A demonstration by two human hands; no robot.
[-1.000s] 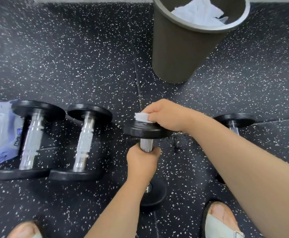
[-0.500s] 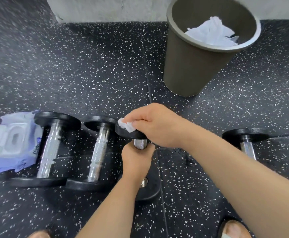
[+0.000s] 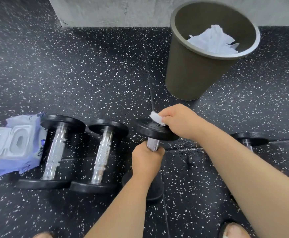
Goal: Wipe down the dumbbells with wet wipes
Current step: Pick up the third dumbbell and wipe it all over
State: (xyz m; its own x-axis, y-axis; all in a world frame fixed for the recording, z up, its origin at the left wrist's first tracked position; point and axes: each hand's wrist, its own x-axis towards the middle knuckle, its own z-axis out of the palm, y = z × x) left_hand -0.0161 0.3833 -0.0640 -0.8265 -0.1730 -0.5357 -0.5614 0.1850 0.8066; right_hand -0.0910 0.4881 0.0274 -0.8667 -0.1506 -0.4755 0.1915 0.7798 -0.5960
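The left hand (image 3: 146,160) is wrapped in a closed fist around the metal handle of the held dumbbell (image 3: 154,133), just below its upper black plate. The dumbbell stands tilted, nearly on end, with its lower plate on the speckled black floor (image 3: 88,74), mostly hidden behind the left forearm.

The right hand (image 3: 181,122) is curled, fingers pressed together, pinching a small folded white wipe (image 3: 156,118) against the far top face of the upper plate. The wipe touches the plate and protrudes past the fingertips to the left.

To the left of the held dumbbell, two more dumbbells lie on the floor side by side, handles pointing away from the camera: the middle dumbbell (image 3: 102,155) and the left dumbbell (image 3: 54,152). Their near plates are very close; whether they touch cannot be told. A fourth dumbbell (image 3: 248,140) lies to the right, largely covered by the right forearm.

A purple wipe pack (image 3: 14,145) with its white flip lid open lies against the left dumbbell's far plate.

A dark round bin (image 3: 191,74) stands on the floor beyond the hands, near a grey wall (image 3: 114,11). Crumpled white wipes (image 3: 212,40) lie inside it.
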